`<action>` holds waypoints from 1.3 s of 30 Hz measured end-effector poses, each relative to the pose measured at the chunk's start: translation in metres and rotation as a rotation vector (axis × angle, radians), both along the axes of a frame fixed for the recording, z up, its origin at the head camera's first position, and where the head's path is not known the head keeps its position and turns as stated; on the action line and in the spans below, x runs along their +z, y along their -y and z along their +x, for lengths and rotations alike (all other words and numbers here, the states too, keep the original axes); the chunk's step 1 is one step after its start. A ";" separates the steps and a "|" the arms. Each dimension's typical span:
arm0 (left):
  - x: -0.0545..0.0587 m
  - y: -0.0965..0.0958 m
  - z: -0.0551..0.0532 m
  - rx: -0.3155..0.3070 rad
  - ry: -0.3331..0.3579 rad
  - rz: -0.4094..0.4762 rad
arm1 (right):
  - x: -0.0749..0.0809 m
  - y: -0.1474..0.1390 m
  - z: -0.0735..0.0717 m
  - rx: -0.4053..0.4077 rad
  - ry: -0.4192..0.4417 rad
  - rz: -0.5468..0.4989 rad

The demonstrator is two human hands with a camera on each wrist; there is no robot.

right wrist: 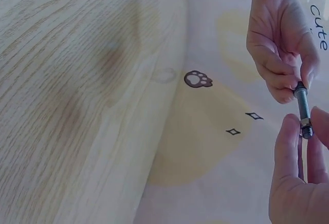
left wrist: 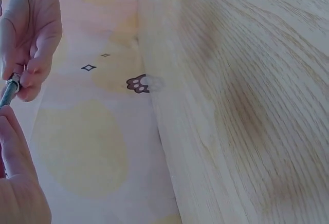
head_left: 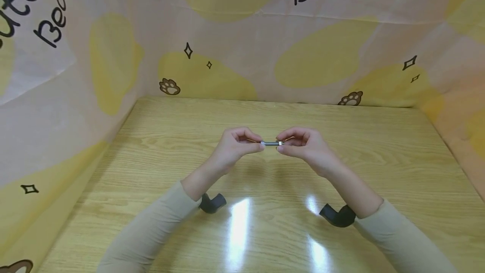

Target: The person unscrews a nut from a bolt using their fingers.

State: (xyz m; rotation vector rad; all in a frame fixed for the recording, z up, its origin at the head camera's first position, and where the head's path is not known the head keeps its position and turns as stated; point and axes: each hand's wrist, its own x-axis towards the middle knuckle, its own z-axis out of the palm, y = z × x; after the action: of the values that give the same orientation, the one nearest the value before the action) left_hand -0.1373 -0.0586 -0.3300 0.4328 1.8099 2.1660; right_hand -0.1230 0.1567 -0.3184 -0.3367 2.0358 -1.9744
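A steel bolt lies level between the two hands, raised over the table. At its left end, the left hand pinches the dark bolt head between thumb and fingers. A nut sits on the thread close to the other end, and the right hand holds it with thumb and fingertips on either side. Between the two grips the bare thread shows. In the left wrist view the nut end appears at the right hand's fingertips, while part of the bolt is cut off by the frame edge.
Below the hands spreads a wood-grain table with bright light reflections. A printed cloth with yellow patches, paw prints and lettering stands behind it and along both sides. Black curved pieces sit at both wrists.
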 end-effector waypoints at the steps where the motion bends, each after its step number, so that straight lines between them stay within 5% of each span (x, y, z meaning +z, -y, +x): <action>1: 0.000 0.000 0.000 0.001 0.001 -0.001 | 0.000 0.000 0.000 -0.001 -0.001 0.004; 39: -0.001 -0.001 -0.001 -0.001 0.001 0.010 | 0.002 -0.002 -0.002 -0.001 0.019 0.005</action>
State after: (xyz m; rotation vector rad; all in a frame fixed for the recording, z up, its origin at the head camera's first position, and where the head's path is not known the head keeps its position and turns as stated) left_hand -0.1385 -0.0572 -0.3313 0.4344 1.7988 2.1756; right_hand -0.1253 0.1591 -0.3165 -0.3142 2.0294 -1.9652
